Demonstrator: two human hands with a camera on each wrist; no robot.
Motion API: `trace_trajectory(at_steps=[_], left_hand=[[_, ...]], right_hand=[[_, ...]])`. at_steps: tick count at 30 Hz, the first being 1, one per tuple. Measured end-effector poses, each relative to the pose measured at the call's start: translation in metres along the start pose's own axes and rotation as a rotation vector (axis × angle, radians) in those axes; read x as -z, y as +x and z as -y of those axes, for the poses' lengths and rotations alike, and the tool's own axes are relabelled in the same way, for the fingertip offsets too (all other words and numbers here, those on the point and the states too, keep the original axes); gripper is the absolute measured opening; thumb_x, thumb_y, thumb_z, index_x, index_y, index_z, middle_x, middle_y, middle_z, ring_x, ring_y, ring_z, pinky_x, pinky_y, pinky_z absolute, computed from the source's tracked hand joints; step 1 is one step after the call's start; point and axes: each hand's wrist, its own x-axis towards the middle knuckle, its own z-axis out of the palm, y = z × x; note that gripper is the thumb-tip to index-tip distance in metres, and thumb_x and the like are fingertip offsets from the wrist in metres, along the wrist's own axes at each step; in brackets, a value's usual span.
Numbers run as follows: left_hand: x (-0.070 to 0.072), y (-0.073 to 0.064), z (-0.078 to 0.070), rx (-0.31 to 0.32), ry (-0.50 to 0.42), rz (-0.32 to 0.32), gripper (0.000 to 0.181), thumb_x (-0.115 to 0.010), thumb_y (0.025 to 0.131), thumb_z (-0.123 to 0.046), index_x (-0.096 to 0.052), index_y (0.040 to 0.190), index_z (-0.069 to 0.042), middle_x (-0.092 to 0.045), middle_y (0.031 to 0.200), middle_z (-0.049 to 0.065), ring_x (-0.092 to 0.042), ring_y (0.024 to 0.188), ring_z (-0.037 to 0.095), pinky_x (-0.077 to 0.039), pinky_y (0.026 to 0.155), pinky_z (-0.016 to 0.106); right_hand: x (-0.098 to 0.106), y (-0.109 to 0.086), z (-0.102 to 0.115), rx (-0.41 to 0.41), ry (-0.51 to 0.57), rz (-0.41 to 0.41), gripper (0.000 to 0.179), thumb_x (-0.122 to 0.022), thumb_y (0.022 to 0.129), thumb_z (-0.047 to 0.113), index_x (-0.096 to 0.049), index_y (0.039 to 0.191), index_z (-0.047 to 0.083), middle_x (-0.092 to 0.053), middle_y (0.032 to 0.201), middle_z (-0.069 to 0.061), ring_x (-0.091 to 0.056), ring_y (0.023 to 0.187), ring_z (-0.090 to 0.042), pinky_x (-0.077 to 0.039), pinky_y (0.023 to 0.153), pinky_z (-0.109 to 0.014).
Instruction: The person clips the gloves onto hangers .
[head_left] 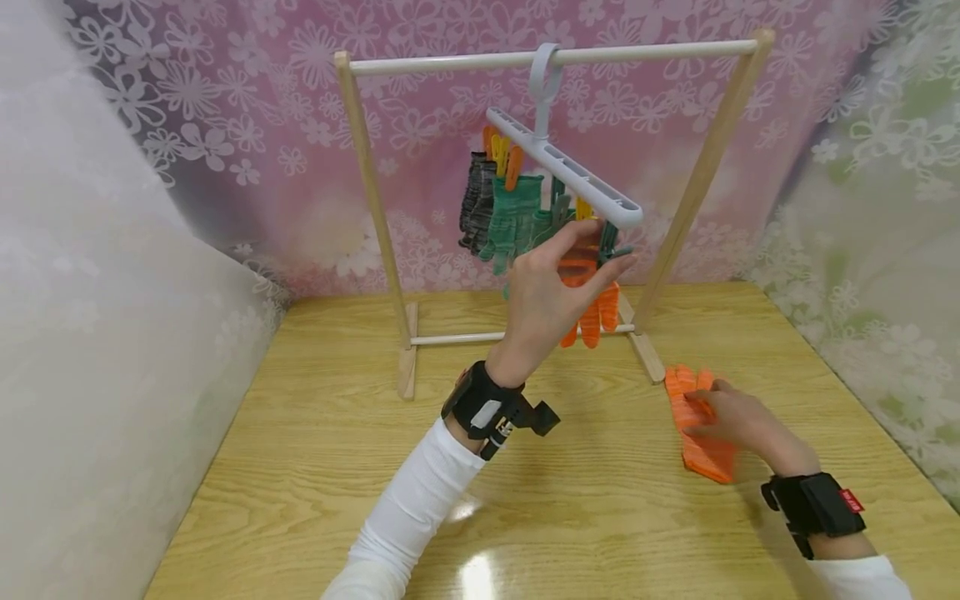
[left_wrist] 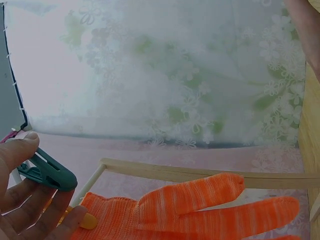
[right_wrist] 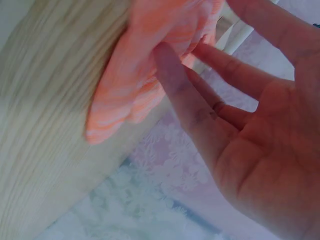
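Note:
My left hand (head_left: 543,292) pinches a dark green clothespin (left_wrist: 52,172) at the near end of a light grey hanger (head_left: 551,157). Beside that clothespin hangs an orange knitted glove (left_wrist: 195,205), with a yellow clothespin (left_wrist: 89,221) at its cuff. Farther along the hanger, a green glove (head_left: 513,217) and a dark grey glove (head_left: 477,204) hang from orange and yellow clothespins. On the table at the right lies another orange glove (head_left: 708,450). My right hand (head_left: 738,421) touches it with loosely extended fingers; the right wrist view shows the fingertips against the fabric.
The hanger hooks over the white top bar (head_left: 442,62) of a wooden-sided rack (head_left: 375,196). The rack stands at the back of the wood-grain table (head_left: 337,467). Flowered cloth (head_left: 420,150) lies behind it, with more at the sides.

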Motion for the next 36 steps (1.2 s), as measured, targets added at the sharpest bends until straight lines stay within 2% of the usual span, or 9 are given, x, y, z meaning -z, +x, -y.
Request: trace_trajectory(at_steps=[7, 13, 16, 20, 23, 26, 28, 32, 36], left_hand=[[0.001, 0.0, 0.0, 0.016, 0.01, 0.011, 0.041, -0.079, 0.089, -0.013, -0.065, 0.125, 0.002, -0.074, 0.108, 0.016, -0.073, 0.091, 0.02, -0.056, 0.083, 0.016], [0.002, 0.0, 0.001, 0.024, 0.023, 0.01, 0.042, -0.08, 0.089, -0.014, -0.065, 0.126, 0.001, -0.074, 0.109, 0.015, -0.073, 0.092, 0.019, -0.056, 0.083, 0.015], [0.002, 0.0, 0.001, 0.024, 0.016, 0.016, 0.042, -0.08, 0.089, -0.014, -0.065, 0.126, 0.001, -0.074, 0.108, 0.015, -0.073, 0.091, 0.018, -0.056, 0.083, 0.014], [0.003, 0.0, 0.001, 0.024, 0.001, 0.02, 0.042, -0.08, 0.089, -0.014, -0.065, 0.125, 0.001, -0.074, 0.108, 0.015, -0.074, 0.09, 0.017, -0.056, 0.082, 0.015], [0.004, -0.001, 0.001, 0.026, -0.007, 0.014, 0.042, -0.08, 0.089, -0.013, -0.065, 0.125, 0.002, -0.074, 0.108, 0.016, -0.073, 0.092, 0.018, -0.057, 0.082, 0.016], [0.004, -0.001, 0.0, 0.033, -0.01, 0.011, 0.042, -0.08, 0.089, -0.013, -0.065, 0.125, 0.002, -0.074, 0.108, 0.016, -0.073, 0.092, 0.019, -0.057, 0.082, 0.016], [0.004, -0.001, 0.0, 0.037, -0.012, 0.015, 0.042, -0.08, 0.089, -0.013, -0.065, 0.125, 0.001, -0.074, 0.108, 0.016, -0.073, 0.092, 0.019, -0.057, 0.082, 0.016], [0.003, -0.001, 0.0, 0.044, -0.027, 0.026, 0.042, -0.08, 0.089, -0.014, -0.065, 0.125, 0.001, -0.074, 0.108, 0.016, -0.074, 0.092, 0.018, -0.057, 0.082, 0.016], [0.003, -0.002, 0.001, 0.05, -0.032, 0.02, 0.042, -0.08, 0.089, -0.013, -0.065, 0.125, 0.001, -0.074, 0.108, 0.016, -0.073, 0.093, 0.019, -0.056, 0.083, 0.016]], right_hand=[[-0.002, 0.005, 0.022, 0.02, -0.069, -0.012, 0.045, -0.074, 0.092, 0.021, -0.066, 0.12, -0.014, -0.057, 0.089, -0.017, -0.046, 0.066, -0.02, -0.032, 0.059, -0.03], [-0.002, 0.01, 0.034, 0.009, -0.02, 0.003, 0.034, -0.067, 0.096, 0.009, -0.066, 0.122, -0.014, -0.064, 0.092, -0.017, -0.047, 0.065, -0.019, -0.033, 0.058, -0.029], [-0.002, 0.006, 0.035, 0.054, -0.002, -0.082, 0.033, -0.072, 0.092, 0.006, -0.068, 0.12, -0.009, -0.066, 0.098, -0.019, -0.057, 0.07, -0.023, -0.043, 0.058, -0.031], [0.001, 0.0, 0.032, 0.221, 0.051, -0.227, 0.04, -0.081, 0.081, 0.001, -0.072, 0.12, 0.002, -0.067, 0.112, -0.017, -0.067, 0.084, -0.032, -0.052, 0.061, -0.033], [0.002, -0.001, 0.027, 0.338, 0.17, -0.131, 0.044, -0.08, 0.083, 0.002, -0.073, 0.125, 0.011, -0.067, 0.129, -0.016, -0.066, 0.107, -0.036, -0.059, 0.072, -0.033], [-0.002, 0.0, 0.023, 0.352, 0.328, 0.074, 0.041, -0.075, 0.088, 0.002, -0.072, 0.128, 0.012, -0.061, 0.139, -0.019, -0.056, 0.126, -0.038, -0.06, 0.08, -0.031], [-0.006, 0.0, 0.021, 0.356, 0.355, 0.134, 0.038, -0.073, 0.09, -0.002, -0.073, 0.126, 0.009, -0.06, 0.139, -0.022, -0.054, 0.127, -0.041, -0.058, 0.075, -0.025], [-0.01, 0.0, 0.022, 0.383, 0.263, 0.091, 0.037, -0.075, 0.087, -0.002, -0.075, 0.122, 0.011, -0.065, 0.131, -0.021, -0.062, 0.117, -0.041, -0.054, 0.072, -0.02], [-0.01, 0.0, 0.029, 0.424, 0.216, 0.044, 0.037, -0.074, 0.088, -0.001, -0.075, 0.124, 0.011, -0.067, 0.129, -0.02, -0.064, 0.114, -0.039, -0.06, 0.08, -0.03]])
